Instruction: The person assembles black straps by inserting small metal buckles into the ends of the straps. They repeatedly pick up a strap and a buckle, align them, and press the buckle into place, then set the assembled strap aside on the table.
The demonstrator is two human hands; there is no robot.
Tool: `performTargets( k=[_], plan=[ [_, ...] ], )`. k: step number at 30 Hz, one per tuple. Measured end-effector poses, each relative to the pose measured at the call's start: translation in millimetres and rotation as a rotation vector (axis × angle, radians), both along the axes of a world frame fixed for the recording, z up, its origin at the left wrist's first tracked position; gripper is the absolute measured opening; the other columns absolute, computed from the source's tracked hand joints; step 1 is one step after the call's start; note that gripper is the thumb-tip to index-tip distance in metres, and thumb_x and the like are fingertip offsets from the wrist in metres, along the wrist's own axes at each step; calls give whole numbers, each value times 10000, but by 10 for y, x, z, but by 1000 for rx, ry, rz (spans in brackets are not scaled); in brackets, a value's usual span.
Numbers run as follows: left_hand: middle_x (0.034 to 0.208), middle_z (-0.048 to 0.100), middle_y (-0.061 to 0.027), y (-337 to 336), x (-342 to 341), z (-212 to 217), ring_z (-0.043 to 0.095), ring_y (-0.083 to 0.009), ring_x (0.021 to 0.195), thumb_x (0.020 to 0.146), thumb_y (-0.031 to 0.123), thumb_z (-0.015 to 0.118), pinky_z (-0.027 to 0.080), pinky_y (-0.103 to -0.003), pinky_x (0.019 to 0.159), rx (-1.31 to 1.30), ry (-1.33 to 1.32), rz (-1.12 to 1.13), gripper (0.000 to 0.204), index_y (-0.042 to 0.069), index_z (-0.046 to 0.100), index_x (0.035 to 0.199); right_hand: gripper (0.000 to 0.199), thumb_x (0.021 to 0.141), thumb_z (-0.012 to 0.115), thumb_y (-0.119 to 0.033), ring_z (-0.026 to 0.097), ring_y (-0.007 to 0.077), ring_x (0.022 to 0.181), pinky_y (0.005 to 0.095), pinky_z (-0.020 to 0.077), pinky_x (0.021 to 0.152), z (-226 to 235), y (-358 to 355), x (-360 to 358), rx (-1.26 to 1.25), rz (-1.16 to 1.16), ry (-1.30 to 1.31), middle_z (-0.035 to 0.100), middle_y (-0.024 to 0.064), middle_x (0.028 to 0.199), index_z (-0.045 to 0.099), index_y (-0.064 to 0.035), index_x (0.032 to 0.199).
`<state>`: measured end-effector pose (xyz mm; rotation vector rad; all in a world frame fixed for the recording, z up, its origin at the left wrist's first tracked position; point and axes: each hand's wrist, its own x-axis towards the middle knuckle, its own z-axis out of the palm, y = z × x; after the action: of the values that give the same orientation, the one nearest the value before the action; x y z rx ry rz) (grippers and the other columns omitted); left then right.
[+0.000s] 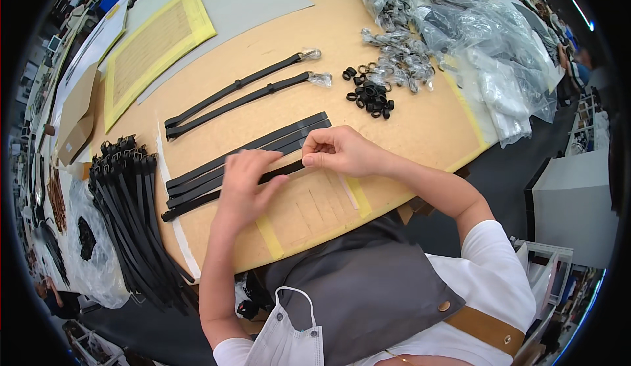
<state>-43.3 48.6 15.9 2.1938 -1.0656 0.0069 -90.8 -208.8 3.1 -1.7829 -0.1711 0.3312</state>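
Observation:
Several flat black straps [246, 158] lie side by side across the tabletop in front of me. My left hand [246, 179] is over their middle, fingers stretched out and thumb apart, slightly blurred; it hides part of the straps. At their right end, my right hand [343, 152] is closed in a pinch on the tip of the nearest black strap [289, 169]. Farther back lie two black straps with small loops and plastic-wrapped metal clasps [320, 79]. To their right is a pile of small black loops [371, 96].
Bagged metal clasps [404, 57] and clear plastic bags [486, 44] crowd the far right. A bundle of black buckled straps [131, 215] hangs over the table's left edge. A yellow-bordered board [205, 27] lies at the far left, beside a brown cardboard piece [77, 119].

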Motion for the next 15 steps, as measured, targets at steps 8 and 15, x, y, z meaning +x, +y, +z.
performTargets(
  k=[8,15],
  plan=[
    [1075,723,-131,-473,66,-3,709,-256,941,905,90,758,573,-340,739,-74,149,-22,288,17,677,1172,220,1000,666,-215,688,108,796,283,547,751,372,-926,550,-523,-405,-133,745,71,869,737,-20,1073],
    [1038,723,-126,-569,134,-141,698,-230,918,890,79,770,560,-318,749,-156,232,24,298,15,682,1168,246,917,700,-212,734,250,932,374,565,840,129,-1265,892,-792,-334,-205,766,127,989,743,-48,1096]
  ],
)
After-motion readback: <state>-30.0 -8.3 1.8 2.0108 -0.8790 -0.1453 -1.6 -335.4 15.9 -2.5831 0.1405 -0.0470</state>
